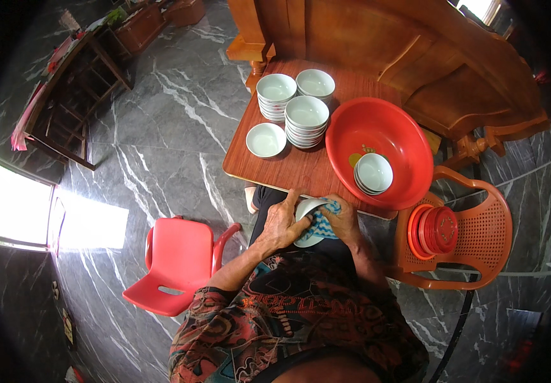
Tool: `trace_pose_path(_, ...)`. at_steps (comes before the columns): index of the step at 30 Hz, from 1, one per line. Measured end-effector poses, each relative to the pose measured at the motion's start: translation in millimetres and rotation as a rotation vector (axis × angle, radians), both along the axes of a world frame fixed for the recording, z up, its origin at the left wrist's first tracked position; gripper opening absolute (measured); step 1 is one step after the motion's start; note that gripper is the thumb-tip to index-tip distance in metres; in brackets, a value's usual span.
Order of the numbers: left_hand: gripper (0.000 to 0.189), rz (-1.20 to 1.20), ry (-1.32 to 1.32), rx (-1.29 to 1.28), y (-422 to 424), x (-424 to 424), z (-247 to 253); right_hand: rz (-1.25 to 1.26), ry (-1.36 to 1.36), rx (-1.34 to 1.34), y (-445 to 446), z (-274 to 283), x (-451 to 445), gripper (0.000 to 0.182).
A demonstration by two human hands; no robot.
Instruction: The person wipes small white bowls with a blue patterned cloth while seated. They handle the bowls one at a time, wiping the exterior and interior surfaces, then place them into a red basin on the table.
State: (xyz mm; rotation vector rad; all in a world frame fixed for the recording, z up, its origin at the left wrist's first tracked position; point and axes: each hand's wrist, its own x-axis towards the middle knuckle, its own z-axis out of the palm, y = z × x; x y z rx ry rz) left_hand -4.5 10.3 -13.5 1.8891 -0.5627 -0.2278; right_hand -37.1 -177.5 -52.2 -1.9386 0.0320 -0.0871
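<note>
Over my lap, just off the near table edge, my left hand point(281, 221) grips the left side of a white bowl point(308, 208), its thumb over the rim. My right hand point(345, 221) presses a blue and white patterned cloth point(322, 225) against the same bowl. On the wooden table point(256, 167) ahead stand several stacks of white bowls point(307, 113), with a single white bowl point(265, 140) to their left. To their right is a large red plastic basin point(400, 139), holding a short stack of small white bowls point(374, 172).
An orange plastic armchair point(486, 225) on the right bears stacked red plastic dishes point(440, 230). A red plastic chair point(179, 253) stands at the left. A carved wooden bench back point(342, 33) rises behind the table. A dark wooden table point(64, 81) stands far left.
</note>
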Motion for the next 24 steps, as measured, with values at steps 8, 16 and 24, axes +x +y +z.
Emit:
trace_pose_path(8,0.054,0.144,-0.146,-0.069,-6,-5,-5,-0.213,0.098,0.53,24,-30,-8,0.023)
trace_pose_path(16,0.043,0.185,-0.279,-0.087,-4,-2,2,-0.094,0.344,1.135,27,-25,-23,0.025)
trace_pose_path(24,0.045,0.092,-0.274,0.007,-2,-4,1,-0.016,0.241,0.755,21,-26,-23,0.036)
